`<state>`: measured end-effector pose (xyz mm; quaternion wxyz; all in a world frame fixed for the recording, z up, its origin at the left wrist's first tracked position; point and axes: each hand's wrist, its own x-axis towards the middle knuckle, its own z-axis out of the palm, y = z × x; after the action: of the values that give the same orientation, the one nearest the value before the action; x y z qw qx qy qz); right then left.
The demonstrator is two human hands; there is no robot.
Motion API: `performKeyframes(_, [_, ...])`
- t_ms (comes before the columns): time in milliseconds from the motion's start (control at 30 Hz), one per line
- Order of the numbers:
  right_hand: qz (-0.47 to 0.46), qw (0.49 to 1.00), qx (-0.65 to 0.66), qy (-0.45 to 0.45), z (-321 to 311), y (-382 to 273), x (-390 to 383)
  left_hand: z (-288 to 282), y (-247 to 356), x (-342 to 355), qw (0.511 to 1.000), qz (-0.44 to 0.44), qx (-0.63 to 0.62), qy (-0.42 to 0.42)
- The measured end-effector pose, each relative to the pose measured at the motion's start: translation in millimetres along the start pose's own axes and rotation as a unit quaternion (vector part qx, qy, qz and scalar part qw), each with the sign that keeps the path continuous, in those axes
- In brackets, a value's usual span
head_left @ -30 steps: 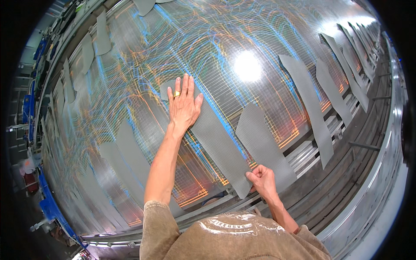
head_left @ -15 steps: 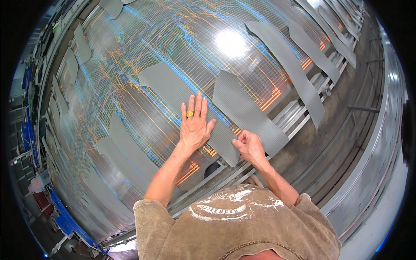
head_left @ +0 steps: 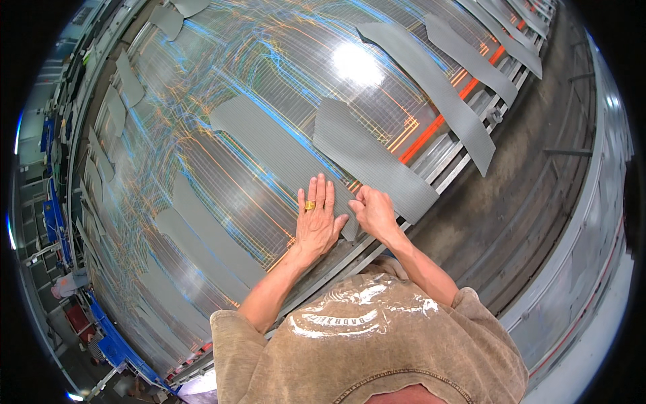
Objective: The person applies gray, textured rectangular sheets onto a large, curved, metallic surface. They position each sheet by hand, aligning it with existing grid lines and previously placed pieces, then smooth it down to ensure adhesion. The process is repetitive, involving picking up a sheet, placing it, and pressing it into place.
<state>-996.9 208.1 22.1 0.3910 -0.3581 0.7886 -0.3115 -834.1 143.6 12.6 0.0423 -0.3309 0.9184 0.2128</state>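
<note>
A long grey sheet piece (head_left: 269,145) with a fine ribbed surface and a rounded far end lies on a broad table. My left hand (head_left: 319,227), with a yellow ring, rests flat on its near end, fingers stretched out. Just to the right, my right hand (head_left: 375,214) is closed, thumb and fingers curled together at that sheet's near right edge. Whatever the fingers may hold is hidden. A second grey ribbed sheet piece (head_left: 367,158) with a pointed far end lies right of it, passing beside my right hand.
The shiny table surface (head_left: 222,178) carries a grid and tangled blue, orange and yellow lines. More grey pieces lie left (head_left: 202,246) and right (head_left: 431,87); some overhang the metal rail (head_left: 449,168). Beyond is a dark trough (head_left: 498,209). Blue machinery (head_left: 114,340) stands at the left.
My left hand has slid down the sheet toward its near end. My right hand has shifted slightly up and left, still closed. An orange-red strip now shows along the table's right edge.
</note>
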Motion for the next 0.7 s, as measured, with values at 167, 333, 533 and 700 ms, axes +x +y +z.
performKeyframes(167, [0.006,0.998,-0.060,0.003,3.7,0.1,0.7,0.0,4.0,-9.6,1.000,0.008,0.006,-0.001])
performKeyframes(333, [-0.035,0.991,-0.129,0.025,4.4,-6.4,-6.1,8.3,5.5,-12.6,0.998,0.019,0.053,0.039])
performKeyframes(533, [-0.104,0.983,-0.153,0.011,5.3,-7.4,-9.8,22.0,9.3,-11.5,0.991,0.023,0.089,0.099])
performKeyframes(700, [-0.221,0.966,-0.134,-0.027,-18.6,-17.0,-39.6,18.0,18.1,-11.5,0.992,0.008,0.083,0.100])
